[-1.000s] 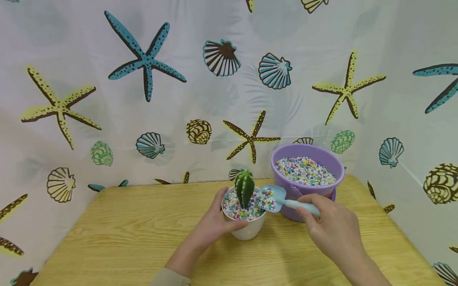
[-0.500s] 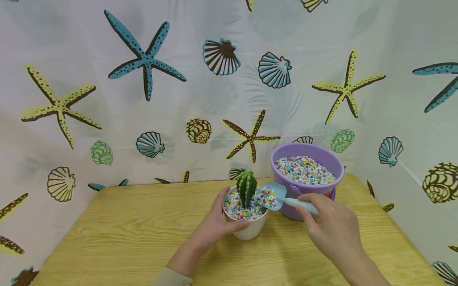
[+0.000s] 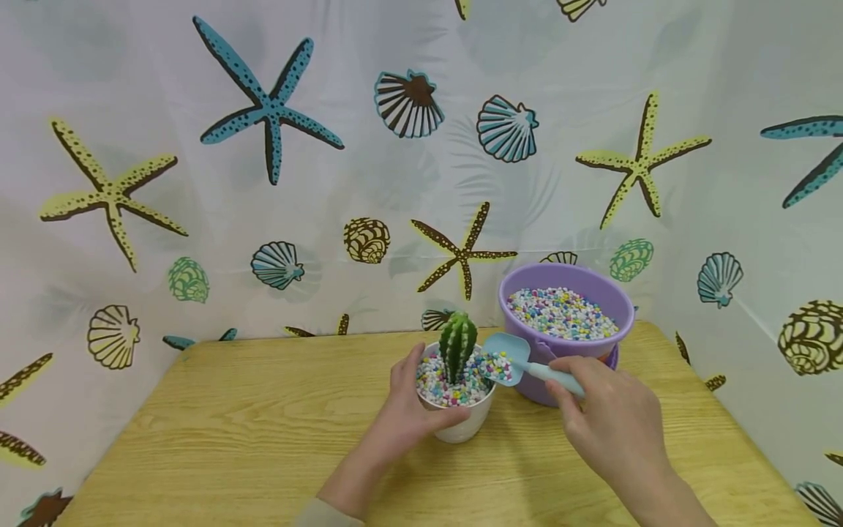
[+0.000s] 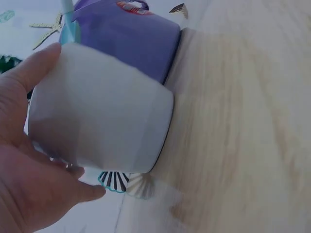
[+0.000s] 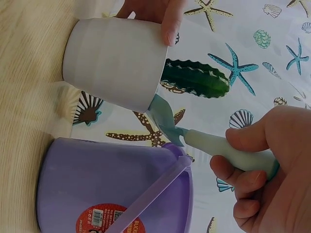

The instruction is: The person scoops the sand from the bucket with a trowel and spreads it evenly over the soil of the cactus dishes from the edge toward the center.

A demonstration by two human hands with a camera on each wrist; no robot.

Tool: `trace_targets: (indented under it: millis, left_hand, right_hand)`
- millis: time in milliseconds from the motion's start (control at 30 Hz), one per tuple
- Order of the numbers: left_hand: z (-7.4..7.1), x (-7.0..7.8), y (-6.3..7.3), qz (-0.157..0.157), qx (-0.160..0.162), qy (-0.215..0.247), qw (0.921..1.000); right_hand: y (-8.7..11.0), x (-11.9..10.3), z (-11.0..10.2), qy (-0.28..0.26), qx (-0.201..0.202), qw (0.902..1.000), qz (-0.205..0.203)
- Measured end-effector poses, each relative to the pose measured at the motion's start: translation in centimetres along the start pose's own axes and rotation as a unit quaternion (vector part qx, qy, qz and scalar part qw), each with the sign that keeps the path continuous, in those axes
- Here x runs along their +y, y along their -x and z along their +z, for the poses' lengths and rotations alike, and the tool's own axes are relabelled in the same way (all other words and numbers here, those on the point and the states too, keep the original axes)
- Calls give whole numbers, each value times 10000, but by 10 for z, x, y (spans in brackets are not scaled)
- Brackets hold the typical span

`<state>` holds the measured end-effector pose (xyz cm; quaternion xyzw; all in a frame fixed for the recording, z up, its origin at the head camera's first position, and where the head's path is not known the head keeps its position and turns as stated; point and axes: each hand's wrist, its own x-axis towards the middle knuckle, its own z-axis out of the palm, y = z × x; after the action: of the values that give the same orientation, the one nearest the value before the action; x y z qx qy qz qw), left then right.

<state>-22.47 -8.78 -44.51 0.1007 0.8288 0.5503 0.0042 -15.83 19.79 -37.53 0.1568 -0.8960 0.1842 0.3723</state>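
Note:
A white flower pot full of small multicoloured beads stands on the table, a ribbed green cactus upright in it. My left hand holds the pot from the left, thumb across its front near the rim and fingers round the far side. With curled fingers my right hand grips the handle of a light blue toy shovel. The shovel's blade lies at the pot's right rim, some beads on its lower left part. In the right wrist view the blade slants against the rim beside the cactus.
Close behind the shovel, right of the pot, stands a purple bucket with many more beads inside. Its handle hangs down the side by a red label. A curtain printed with starfish and shells surrounds the wooden table.
The pot and my left hand have shifted slightly right, towards the shovel. Fewer beads lie on the blade now. My right hand has stayed nearly in place.

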Motion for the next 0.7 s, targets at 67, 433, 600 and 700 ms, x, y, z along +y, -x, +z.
trace_targets:
  millis: [67, 433, 600, 700]
  left_hand:
    - [-4, -2, -1, -16, -194, 131, 9997]
    - [3, -3, 0, 88, 103, -26, 9999]
    - [1, -2, 1, 136, -189, 51, 9997]
    - [-3, -2, 2, 113, -331, 101, 9993]
  right_hand:
    - [0, -1, 0, 13, 41, 10000, -38]
    - [1, -3, 0, 196, 64, 9996, -186]
    - [1, -4, 0, 284, 48, 9994, -204]
    - [2, -4, 1, 314, 71, 9992, -243]
